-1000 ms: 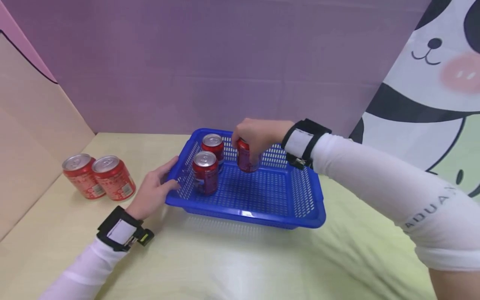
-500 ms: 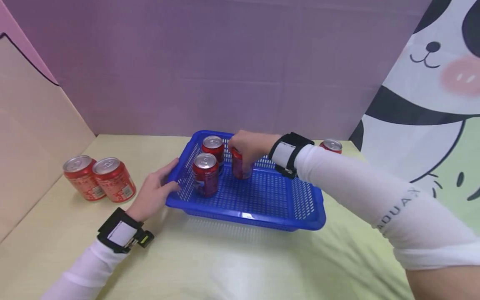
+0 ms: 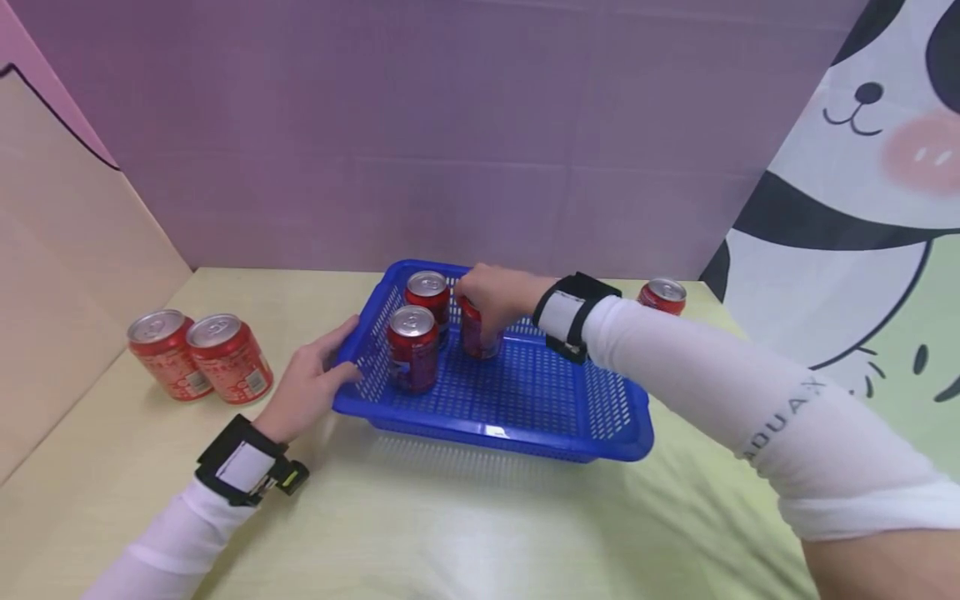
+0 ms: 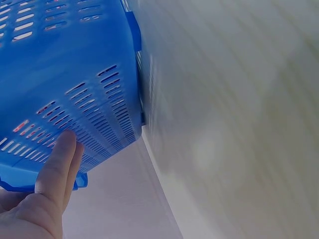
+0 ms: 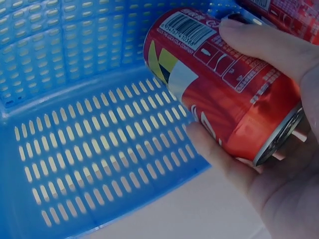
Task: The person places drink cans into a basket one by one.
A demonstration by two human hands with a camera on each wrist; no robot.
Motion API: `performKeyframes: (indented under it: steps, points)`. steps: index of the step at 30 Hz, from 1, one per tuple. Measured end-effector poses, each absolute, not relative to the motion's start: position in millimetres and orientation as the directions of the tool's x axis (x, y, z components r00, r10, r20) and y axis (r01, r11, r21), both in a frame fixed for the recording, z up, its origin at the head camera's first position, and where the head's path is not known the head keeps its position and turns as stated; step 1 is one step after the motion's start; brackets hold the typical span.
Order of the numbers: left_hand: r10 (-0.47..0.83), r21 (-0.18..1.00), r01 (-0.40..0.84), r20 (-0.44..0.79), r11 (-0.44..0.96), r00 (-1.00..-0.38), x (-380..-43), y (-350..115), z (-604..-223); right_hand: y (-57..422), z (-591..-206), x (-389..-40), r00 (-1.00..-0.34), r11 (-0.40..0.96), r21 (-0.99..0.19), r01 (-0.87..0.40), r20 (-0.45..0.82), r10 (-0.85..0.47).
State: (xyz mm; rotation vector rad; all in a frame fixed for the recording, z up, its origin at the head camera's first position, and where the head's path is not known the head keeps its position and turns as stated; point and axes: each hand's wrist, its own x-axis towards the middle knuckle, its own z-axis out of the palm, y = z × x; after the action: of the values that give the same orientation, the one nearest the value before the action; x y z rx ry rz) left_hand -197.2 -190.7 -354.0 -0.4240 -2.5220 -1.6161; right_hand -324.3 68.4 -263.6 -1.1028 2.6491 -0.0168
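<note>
My right hand (image 3: 501, 293) holds a red soda can (image 3: 477, 335) inside the blue plastic basket (image 3: 495, 432), just right of two upright cans. In the right wrist view thumb and fingers wrap the can (image 5: 219, 74) near its top, its base toward the slotted basket floor (image 5: 99, 144). One standing can (image 3: 427, 296) is at the basket's back left, another can (image 3: 412, 350) in front of it. My left hand (image 3: 303, 385) grips the basket's left rim. Its straight fingers (image 4: 59, 164) lie along the outer wall in the left wrist view.
Two red cans, an outer one (image 3: 167, 354) and an inner one (image 3: 228, 358), stand side by side on the pale table (image 3: 450, 525) left of the basket. Another can (image 3: 663, 296) stands behind the right forearm. A purple backdrop (image 3: 450, 142) rises behind.
My right hand has lowered the can and shifted it left toward the two cans in the basket. The can behind my right forearm has come into view. My left hand has stayed put.
</note>
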Motion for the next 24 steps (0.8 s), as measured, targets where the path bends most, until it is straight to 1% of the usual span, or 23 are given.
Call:
performKeyframes:
  steps: [4, 13, 18, 24]
  points:
    - [0.173, 0.868, 0.297, 0.247, 0.398, -0.953, -198.3, -190.6, -354.9, 67.7, -268.0, -325.4, -0.682, 0.709, -0.082, -0.7, -0.219, -0.698]
    - [0.17, 0.866, 0.288, 0.237, 0.41, -0.956, -198.6, -189.1, -356.1, 65.4, -272.7, -327.6, -0.668, 0.694, -0.133, -0.707, -0.194, -0.718]
    - [0.172, 0.871, 0.286, 0.236, 0.398, -0.956, -198.0, -187.7, -354.7, 64.9, -273.0, -329.8, -0.678, 0.692, -0.109, -0.713, -0.145, -0.721]
    - [0.173, 0.869, 0.295, 0.244, 0.398, -0.954, -200.4, -187.7, -354.8, 63.7, -274.1, -331.2, -0.697, 0.707, -0.095, -0.701, -0.118, -0.707]
